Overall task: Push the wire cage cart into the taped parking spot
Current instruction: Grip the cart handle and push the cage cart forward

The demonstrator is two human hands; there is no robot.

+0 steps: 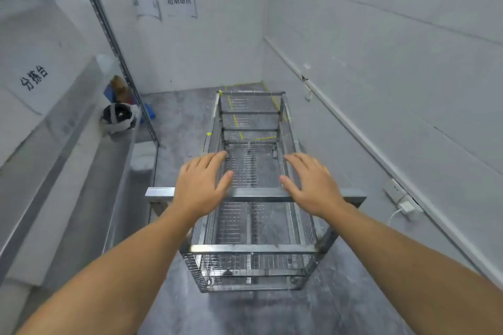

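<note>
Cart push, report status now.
Left hand and right hand open, over the top bar. Wire cage cart aimed at yellow tape, far end over it. Path clear.

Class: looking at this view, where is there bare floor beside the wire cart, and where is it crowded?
Bare floor lies between the wire cart and the right wall, bar a power strip at the wall's foot. Left of the cart, the gap to the metal counter is narrow. The far left corner is crowded with a bag and clutter.
</note>
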